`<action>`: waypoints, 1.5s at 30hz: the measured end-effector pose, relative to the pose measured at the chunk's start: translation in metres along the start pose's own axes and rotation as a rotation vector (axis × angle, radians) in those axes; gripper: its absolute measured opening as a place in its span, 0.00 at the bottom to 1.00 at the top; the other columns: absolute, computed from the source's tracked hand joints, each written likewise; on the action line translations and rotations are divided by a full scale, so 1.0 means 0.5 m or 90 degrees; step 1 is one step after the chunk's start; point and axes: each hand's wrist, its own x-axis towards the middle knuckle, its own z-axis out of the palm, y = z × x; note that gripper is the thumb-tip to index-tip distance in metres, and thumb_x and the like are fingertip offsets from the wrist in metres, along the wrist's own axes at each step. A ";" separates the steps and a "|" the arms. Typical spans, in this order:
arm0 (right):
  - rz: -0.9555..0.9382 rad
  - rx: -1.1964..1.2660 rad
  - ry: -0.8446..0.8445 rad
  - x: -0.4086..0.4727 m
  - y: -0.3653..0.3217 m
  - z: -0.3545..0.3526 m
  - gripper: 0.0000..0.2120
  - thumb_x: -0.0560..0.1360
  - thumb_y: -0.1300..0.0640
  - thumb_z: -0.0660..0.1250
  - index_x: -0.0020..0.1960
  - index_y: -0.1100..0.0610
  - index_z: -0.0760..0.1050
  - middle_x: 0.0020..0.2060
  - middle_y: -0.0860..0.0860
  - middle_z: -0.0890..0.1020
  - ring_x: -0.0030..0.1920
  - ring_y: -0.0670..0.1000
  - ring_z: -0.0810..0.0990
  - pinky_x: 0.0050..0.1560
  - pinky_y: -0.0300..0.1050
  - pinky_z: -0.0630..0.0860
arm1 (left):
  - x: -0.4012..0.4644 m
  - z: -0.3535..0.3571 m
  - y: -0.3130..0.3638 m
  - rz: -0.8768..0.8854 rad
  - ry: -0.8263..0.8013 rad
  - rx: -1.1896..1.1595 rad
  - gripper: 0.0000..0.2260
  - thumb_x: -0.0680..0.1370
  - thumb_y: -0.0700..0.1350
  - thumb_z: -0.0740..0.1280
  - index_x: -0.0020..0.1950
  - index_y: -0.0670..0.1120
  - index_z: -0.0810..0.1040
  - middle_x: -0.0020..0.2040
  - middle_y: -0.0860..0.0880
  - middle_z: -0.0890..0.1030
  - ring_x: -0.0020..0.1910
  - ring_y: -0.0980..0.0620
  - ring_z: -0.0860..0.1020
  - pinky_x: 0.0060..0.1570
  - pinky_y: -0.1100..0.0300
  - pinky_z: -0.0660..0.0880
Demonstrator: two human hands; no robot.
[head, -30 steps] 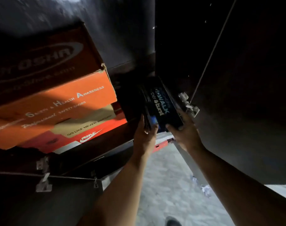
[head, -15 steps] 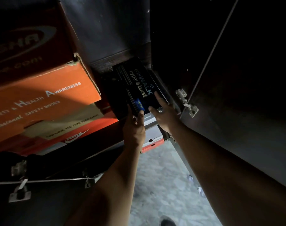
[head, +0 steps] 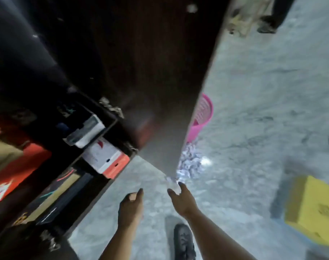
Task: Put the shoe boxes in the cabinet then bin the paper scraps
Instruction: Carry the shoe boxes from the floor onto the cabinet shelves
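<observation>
No lettering can be read; the view is blurred. A red swoosh-like mark is seen on the white lid of a shoe box (head: 103, 156) in the cabinet (head: 111, 126), and a faint emblem on the yellow box (head: 313, 209) at right.

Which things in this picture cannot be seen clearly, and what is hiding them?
All in the head view:
- Pink basket: its left part is behind the open cabinet door; its contents do not show.
- Paper scraps: partly behind the door's lower edge, and blurred.
- Yellow box: cut off by the right edge.
- Upper cabinet shelves: too dark to tell the boxes.
- Right hand: blur hides whether it holds anything.
</observation>
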 end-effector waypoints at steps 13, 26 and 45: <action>0.299 0.175 0.340 -0.071 0.588 -0.636 0.32 0.83 0.45 0.63 0.81 0.56 0.59 0.75 0.60 0.71 0.73 0.62 0.71 0.63 0.50 0.71 | -0.322 0.631 0.060 0.083 -0.355 0.347 0.06 0.79 0.55 0.70 0.49 0.54 0.81 0.50 0.48 0.84 0.52 0.45 0.83 0.55 0.47 0.80; 0.384 0.346 0.414 0.216 1.106 -0.919 0.47 0.72 0.37 0.73 0.82 0.54 0.56 0.72 0.56 0.76 0.68 0.58 0.77 0.68 0.57 0.75 | -0.241 1.403 -0.054 0.055 -0.527 0.383 0.20 0.81 0.55 0.67 0.70 0.50 0.74 0.69 0.51 0.75 0.62 0.51 0.75 0.66 0.46 0.75; 0.187 0.430 0.350 0.122 0.924 -0.668 0.39 0.62 0.47 0.85 0.65 0.42 0.67 0.56 0.43 0.83 0.54 0.47 0.84 0.54 0.50 0.84 | -0.235 1.157 -0.121 0.019 -0.458 0.176 0.20 0.84 0.53 0.61 0.75 0.66 0.65 0.68 0.58 0.77 0.65 0.51 0.77 0.66 0.41 0.74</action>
